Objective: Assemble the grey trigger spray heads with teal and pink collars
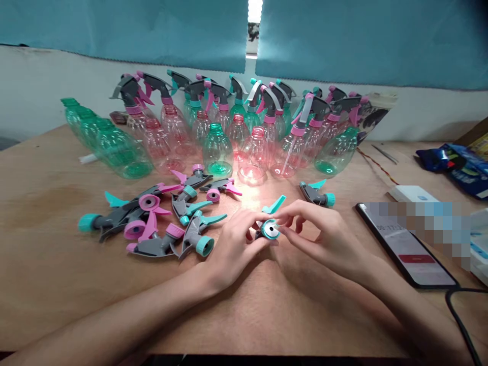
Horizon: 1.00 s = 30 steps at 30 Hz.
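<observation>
My left hand [237, 243] is closed around a trigger spray head [271, 230] with a teal collar and teal trigger. The collar's open end faces me, showing a pale disc with a dark hole. My right hand [318, 231] pinches at the collar's right rim; something small and whitish shows by its fingertips, too small to name. To the left lies a pile of spray heads [148, 202] with grey bodies and pink or teal parts. Another teal spray head [317, 194] rests beyond my right hand.
Clear pink bottles [253, 157] and green bottles [217, 152] stand in rows behind, several topped with spray heads. A phone [406, 246] lies at the right beside a white box [414, 193], with a black cable [463, 325] near it. Blue packets [457, 165] sit farther back.
</observation>
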Available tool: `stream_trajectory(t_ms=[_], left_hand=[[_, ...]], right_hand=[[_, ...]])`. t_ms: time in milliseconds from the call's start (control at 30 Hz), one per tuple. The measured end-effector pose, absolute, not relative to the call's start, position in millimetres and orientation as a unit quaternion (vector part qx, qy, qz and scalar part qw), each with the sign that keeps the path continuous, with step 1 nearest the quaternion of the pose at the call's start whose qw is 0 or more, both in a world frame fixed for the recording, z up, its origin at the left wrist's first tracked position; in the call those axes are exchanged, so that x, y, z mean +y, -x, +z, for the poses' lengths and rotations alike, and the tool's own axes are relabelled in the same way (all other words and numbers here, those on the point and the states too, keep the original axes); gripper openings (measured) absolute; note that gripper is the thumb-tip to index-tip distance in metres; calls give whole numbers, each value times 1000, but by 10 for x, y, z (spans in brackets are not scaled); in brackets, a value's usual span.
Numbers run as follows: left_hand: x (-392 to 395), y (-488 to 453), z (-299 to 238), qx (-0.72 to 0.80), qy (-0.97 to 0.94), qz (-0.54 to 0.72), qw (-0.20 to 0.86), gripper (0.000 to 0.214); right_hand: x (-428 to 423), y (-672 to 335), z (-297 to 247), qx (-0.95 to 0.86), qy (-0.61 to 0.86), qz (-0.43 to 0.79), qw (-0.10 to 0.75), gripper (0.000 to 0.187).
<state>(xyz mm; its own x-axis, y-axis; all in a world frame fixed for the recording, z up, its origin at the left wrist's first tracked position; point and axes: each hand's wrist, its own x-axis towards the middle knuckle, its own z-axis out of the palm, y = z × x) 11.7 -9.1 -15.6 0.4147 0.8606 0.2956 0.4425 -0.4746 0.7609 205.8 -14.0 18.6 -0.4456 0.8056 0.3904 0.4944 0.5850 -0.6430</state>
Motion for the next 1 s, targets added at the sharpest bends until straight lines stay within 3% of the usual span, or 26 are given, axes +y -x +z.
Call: stream_trajectory(t_ms=[267,467,800,1000], left_hand=[[-93,-107,-183,397,-799,346,290,28],[-89,-90,-204,393,-816,334,263,27],[-94,-89,-217,380,-812,351,271,24],[-82,-95,-199,362,-819,342,286,17]], right_hand=[[-188,-2018,242,-847,429,192,247,38],[-220,-1945,331,-847,464,178,191,37],[-223,-1931,163,-851,432,118,274,69],[-236,-1909,65,-838,437,129,300,71]])
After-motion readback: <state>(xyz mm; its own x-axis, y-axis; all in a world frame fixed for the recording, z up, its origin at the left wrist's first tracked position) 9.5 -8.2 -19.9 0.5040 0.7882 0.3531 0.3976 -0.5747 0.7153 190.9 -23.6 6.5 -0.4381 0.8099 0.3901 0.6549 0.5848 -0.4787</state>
